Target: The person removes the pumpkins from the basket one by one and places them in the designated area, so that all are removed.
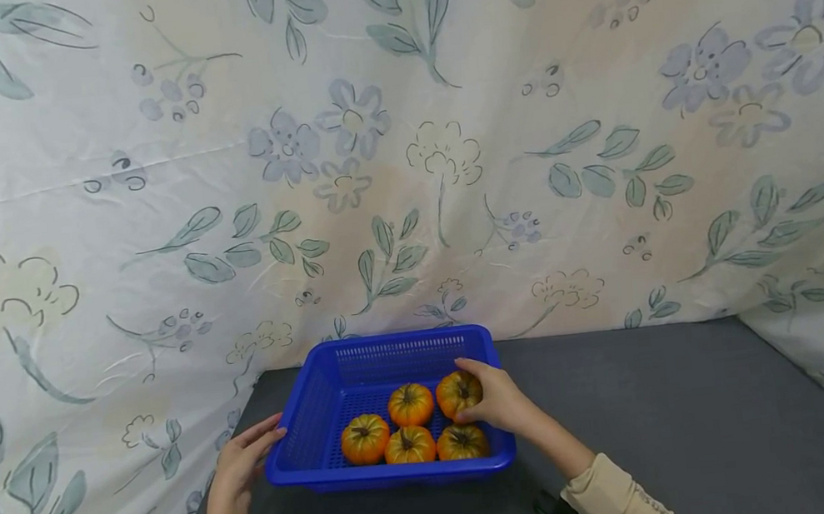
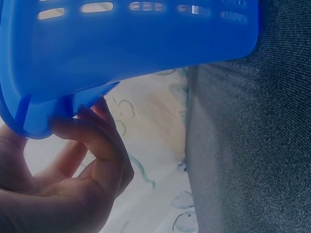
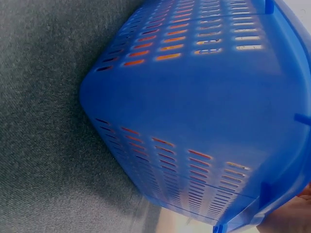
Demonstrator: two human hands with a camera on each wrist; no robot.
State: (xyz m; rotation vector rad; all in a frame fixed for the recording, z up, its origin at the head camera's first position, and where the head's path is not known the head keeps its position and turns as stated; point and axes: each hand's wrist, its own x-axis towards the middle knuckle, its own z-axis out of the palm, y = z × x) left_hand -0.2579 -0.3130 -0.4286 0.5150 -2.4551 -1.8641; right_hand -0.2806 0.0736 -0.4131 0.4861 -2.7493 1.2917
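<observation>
A blue plastic basket (image 1: 392,470) with slotted walls sits on the dark table and holds several small orange pumpkins. At the basket's left rim, my left hand (image 1: 241,459) grips the edge. The left wrist view shows the fingers (image 2: 104,145) of that hand curled beneath the lip. My right hand (image 1: 501,398) reaches over the right rim and holds the back-right pumpkin (image 1: 458,395) between thumb and fingers. Just in front of that one lies another pumpkin (image 1: 463,442). To its left are a middle-back pumpkin (image 1: 410,405), a front pumpkin (image 1: 409,446) and a left pumpkin (image 1: 365,439).
The dark grey cloth-covered table (image 1: 671,422) extends to the right of the basket. A pale floral curtain (image 1: 447,161) hangs behind the table and along both sides, close behind the basket's back rim.
</observation>
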